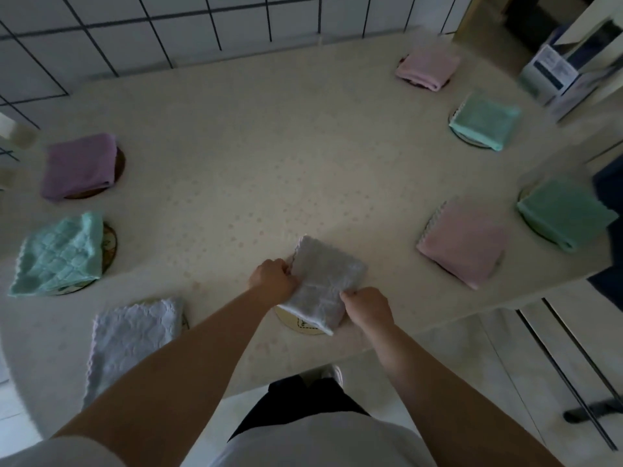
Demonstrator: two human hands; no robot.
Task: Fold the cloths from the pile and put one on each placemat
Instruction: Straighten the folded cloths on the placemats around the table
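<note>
A folded white cloth (323, 278) lies over a round placemat (296, 324) at the table's near edge. My left hand (273, 278) pinches its left edge and my right hand (369, 306) grips its right edge. Around the table, other folded cloths rest on round placemats: purple (81, 166), teal (60, 254), pale blue (131, 335) on the left; pink (428, 67), teal (485, 121), green (566, 214) and pink (465, 242) on the right. Most mats are largely hidden under their cloths.
The cream dotted tablecloth (253, 146) covers the table, which stands against a white tiled wall (135, 25). A box (553, 75) sits off the far right corner. A dark bar base (593, 412) lies on the floor at right.
</note>
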